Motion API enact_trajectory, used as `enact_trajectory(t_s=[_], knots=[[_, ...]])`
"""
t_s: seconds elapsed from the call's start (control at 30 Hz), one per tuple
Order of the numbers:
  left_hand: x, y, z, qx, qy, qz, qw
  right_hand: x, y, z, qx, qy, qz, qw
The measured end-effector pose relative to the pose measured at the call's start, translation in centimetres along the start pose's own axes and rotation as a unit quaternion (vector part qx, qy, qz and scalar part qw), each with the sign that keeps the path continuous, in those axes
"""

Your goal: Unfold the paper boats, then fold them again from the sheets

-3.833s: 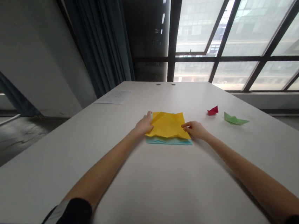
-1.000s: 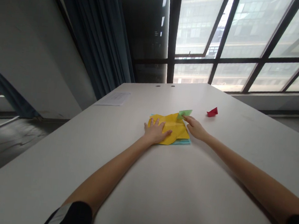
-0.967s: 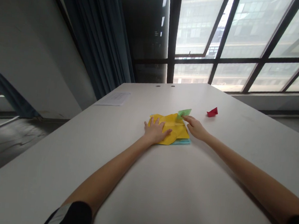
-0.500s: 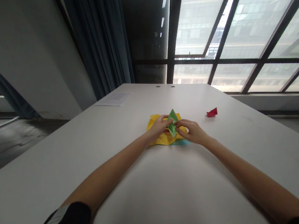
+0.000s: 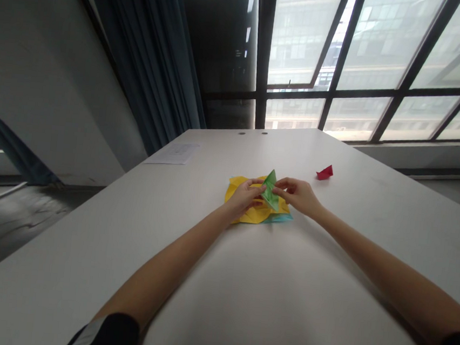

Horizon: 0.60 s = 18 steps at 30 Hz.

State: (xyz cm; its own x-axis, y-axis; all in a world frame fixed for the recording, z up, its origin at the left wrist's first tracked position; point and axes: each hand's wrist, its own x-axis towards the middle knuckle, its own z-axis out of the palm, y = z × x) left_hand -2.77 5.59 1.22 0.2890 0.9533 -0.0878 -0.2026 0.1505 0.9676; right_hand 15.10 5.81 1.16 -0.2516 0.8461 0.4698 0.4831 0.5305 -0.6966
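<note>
A folded green paper is held up between my two hands, its pointed end upward. My left hand grips its left side with thumb and fingers. At its right side my right hand pinches the edge. Below them lies yellow paper on the white table, partly covered by my hands. A light blue sheet sticks out from under the yellow paper on the near right side.
Farther back on the right sits a small folded red paper. A printed white sheet lies near the table's left edge. Beyond the table are a dark blue curtain and windows.
The green paper has turned and tilted, its lower end shifting right. My right hand has changed its hold, with its fingers more curled. The view has moved slightly.
</note>
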Motion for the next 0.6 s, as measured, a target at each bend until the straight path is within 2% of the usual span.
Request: enact_trajectory(t_s=[0.23, 0.47, 0.6], knots=[[-0.1, 0.2, 0.2, -0.012, 0.003, -0.010, 1.000, 0.3, 0.0, -0.1, 0.176, -0.053, 0.077, 0.980], [0.4, -0.6, -0.3, 0.093, 0.067, -0.028, 0.993, 0.5, -0.6, 0.1, 0.284, -0.027, 0.100, 0.953], [0.9, -1.3, -0.9, 0.112, 0.079, -0.012, 0.991, 0.7, -0.5, -0.1, 0.383, 0.005, 0.155, 0.911]])
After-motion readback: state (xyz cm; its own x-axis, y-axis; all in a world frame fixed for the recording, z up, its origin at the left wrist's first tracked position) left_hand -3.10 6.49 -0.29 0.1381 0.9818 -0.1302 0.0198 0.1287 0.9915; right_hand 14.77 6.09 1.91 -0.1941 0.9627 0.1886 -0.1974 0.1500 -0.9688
